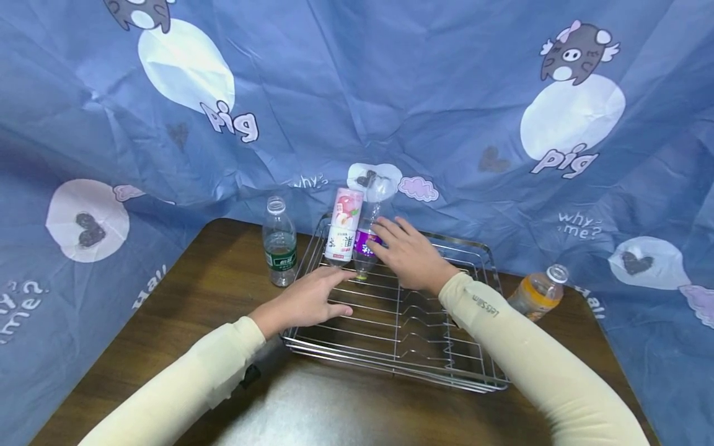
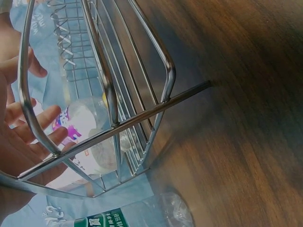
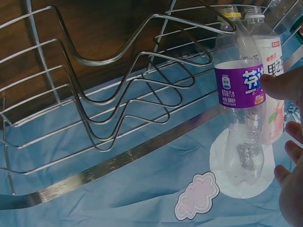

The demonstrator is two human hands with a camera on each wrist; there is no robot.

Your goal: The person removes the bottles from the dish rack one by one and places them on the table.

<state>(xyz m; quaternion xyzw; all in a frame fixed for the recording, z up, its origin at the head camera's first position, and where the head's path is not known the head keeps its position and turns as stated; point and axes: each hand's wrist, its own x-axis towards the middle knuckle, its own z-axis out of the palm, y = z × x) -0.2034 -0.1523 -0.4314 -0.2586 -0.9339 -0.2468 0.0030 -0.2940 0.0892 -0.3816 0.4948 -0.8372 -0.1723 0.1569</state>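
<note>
Right hand (image 1: 413,257) is reaching to the purple-labelled bottle (image 1: 365,243), fingers extended, thumb overlapping its label, not gripping; left hand (image 1: 307,301) is hanging relaxed, holding nothing. Bottle is standing neck-down in the wire rack (image 1: 385,365), beside the pink-labelled bottle (image 1: 343,226). Judged risk: a nudge toppling both, necks probably sitting loosely. Right wrist view is revealing dents; head view isn't resolving them.

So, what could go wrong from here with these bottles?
The clear plastic bottle with the purple label is neck-down in the silver wire rack, so it might tip over. The right forearm's cream sleeve appears close to the clear plastic bottle with an orange label and could knock it over.
</note>
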